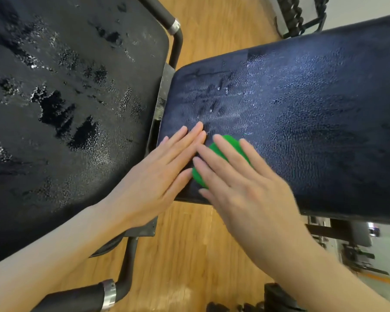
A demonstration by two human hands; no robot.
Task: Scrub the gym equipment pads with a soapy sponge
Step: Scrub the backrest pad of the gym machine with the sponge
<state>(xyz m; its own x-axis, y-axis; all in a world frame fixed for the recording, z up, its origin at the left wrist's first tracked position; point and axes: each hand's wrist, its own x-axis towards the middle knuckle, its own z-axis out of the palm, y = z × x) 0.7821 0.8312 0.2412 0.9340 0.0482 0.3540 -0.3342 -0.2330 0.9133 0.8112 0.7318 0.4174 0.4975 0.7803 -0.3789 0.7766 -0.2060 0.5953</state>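
Now right hand (241, 190) presses flat on green sponge (221, 154) atop wet pad (302, 122); left hand (160, 174) lies flat, fingers straight, beside it.

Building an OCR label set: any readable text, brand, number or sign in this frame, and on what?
None can be read.
The metal bracket between the two pads carries a faint scratched mark, too small to make out.
The left pad, right pad, green sponge and the chrome collar on the frame show no print.
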